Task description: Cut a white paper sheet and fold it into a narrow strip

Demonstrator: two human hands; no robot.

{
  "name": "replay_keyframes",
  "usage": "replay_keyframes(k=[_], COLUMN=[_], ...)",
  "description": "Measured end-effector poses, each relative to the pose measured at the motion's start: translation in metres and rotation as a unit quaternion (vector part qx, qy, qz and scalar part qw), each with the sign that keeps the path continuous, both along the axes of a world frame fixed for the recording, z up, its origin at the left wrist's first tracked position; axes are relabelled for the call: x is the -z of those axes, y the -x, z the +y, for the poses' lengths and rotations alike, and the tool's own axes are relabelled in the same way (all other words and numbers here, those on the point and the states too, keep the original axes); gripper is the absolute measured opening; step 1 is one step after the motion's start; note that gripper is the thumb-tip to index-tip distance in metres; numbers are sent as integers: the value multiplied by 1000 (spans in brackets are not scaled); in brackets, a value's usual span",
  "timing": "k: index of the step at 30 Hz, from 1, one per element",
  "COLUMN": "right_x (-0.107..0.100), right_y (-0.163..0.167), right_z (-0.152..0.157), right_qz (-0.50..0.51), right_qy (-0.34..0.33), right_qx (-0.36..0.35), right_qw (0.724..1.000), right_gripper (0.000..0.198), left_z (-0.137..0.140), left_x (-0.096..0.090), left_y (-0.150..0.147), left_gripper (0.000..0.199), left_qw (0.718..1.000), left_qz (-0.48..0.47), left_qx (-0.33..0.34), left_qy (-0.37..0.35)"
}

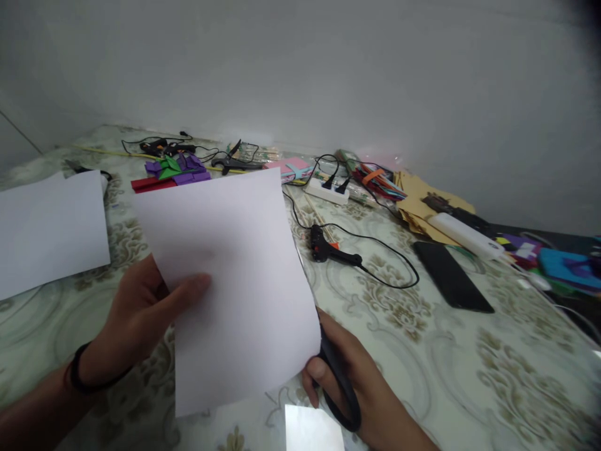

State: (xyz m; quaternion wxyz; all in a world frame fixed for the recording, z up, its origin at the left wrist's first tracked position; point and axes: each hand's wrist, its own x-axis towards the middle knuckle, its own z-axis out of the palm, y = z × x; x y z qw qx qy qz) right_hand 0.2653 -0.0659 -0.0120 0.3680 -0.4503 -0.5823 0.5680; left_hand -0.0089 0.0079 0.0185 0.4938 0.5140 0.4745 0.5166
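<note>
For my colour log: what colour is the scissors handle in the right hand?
The scissors handle is black, seen in the head view.

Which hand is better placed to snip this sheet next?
Probably the right hand: it holds black-handled scissors at the right edge of the white paper sheet, which the left hand grips.

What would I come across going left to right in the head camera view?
White paper lying flat, left hand, the white sheet it grips, black glue gun, black phone, blue object near the right edge.
</note>
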Motion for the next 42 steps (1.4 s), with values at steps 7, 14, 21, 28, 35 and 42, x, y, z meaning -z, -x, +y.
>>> replay_keyframes(k=[7,14,21,28,35,42], right_x=[-4,-5,1,6,5,2], right_y=[1,-1,-6,-11,-12,-8], right_z=[1,-1,-5,-9,-9,-7], right_qz=[17,-7,-41,-98,-107,-97], right_qy=[12,15,-30,-66,-48,-38], right_qx=[-2,-4,17,37,48,53], right_qw=[1000,1000,999,992,992,993], right_gripper=[45,58,66,60,66,67], left_z=[0,-1,-1,-2,-3,-3], left_x=[2,1,2,-3,-3,-7], left_y=[2,1,2,1,1,-2], left_gripper=[21,20,18,18,16,11], left_qw=[1000,1000,998,995,991,990], left_qz=[-10,-27,-13,44,81,92], left_qx=[17,15,58,84,95,90], left_qy=[-1,4,-1,-18,-43,-55])
